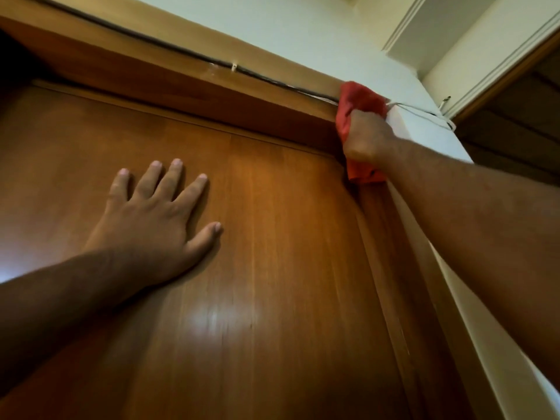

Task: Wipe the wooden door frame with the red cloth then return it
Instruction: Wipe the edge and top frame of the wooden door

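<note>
I look up at a brown wooden door [272,237] set in a wooden door frame [188,83]. My right hand [366,137] is raised to the frame's top right corner, closed around a bunched red cloth [360,100] that presses against the wood there. Part of the cloth hangs below my fist against the right upright of the frame. My left hand [157,213] lies flat on the door face, fingers spread, holding nothing.
A dark cable [169,45] runs along the top of the frame, held by a small white clip [234,67]. White wall [288,28] and ceiling moulding are above. A white cable [424,112] crosses the wall corner at right, beside another wooden opening [515,122].
</note>
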Motion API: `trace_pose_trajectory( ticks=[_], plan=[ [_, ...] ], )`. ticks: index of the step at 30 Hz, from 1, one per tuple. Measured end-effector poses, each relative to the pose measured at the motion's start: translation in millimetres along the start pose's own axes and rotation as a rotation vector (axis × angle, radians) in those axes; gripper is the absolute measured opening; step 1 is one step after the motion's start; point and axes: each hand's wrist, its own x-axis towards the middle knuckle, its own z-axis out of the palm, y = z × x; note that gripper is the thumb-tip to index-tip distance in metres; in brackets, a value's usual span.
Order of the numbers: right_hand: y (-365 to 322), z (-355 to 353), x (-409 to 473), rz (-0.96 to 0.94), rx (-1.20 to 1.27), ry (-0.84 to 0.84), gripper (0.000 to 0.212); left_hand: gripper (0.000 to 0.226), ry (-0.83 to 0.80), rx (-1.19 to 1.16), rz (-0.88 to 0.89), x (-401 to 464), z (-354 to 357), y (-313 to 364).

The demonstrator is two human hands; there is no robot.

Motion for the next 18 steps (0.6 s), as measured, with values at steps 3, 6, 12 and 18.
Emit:
trace_pose_trajectory(
  ticks=[3, 6, 12, 18],
  plan=[
    [-40, 2, -2, -0.073, -0.022, 0.024, 0.065, 0.104, -0.047, -0.079, 0.074, 0, -7, -22],
    [-89, 10, -11, -0.199, 0.005, 0.093, 0.078, 0.109, 0.027, 0.075, 0.012, -22, -12, -74],
    [-209, 7, -22, -0.349, 0.076, 0.071, 0.098, 0.112, 0.006, 0.035, -0.268, -61, -8, -122],
    [-261, 36, -53, -0.628, 0.014, 0.258, 0.093, 0.106, 0.009, 0.012, -0.255, -62, -11, -121]
  ],
)
